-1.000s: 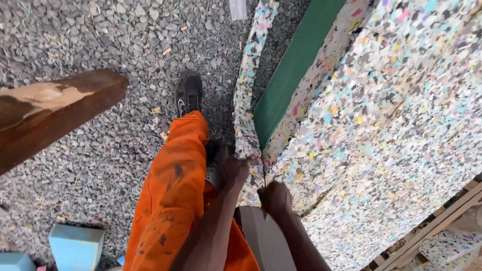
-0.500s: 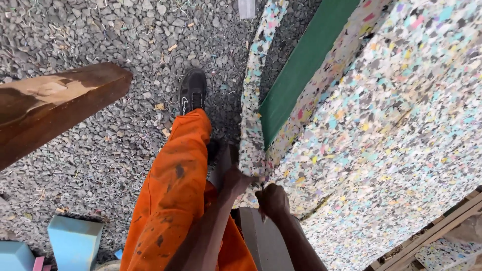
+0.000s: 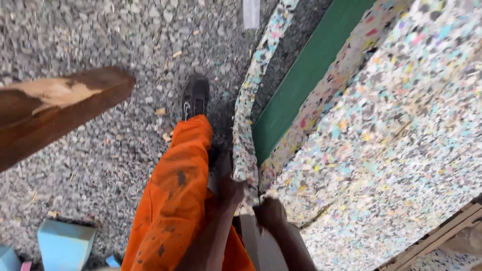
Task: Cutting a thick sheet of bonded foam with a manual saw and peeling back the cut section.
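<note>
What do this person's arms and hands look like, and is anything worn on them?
Both forearms are bare, with no sleeves reaching them. The left hand and right hand wear no gloves; blur hides any rings or watch. Below them show stained orange trousers and a black shoe.

A foam strip (image 3: 244, 135) hangs left of a foam slab (image 3: 381, 150), with both hands (image 3: 228, 188) at its near end; a beam (image 3: 55, 113) lies far left over gravel (image 3: 100, 40).

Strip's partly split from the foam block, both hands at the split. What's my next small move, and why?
Probably keep pulling the speckled strip outward with the left hand while the right hand works forward along the split. The strip is free behind the hands but seems to rejoin the foam block farther ahead, beside the green sheet.
</note>
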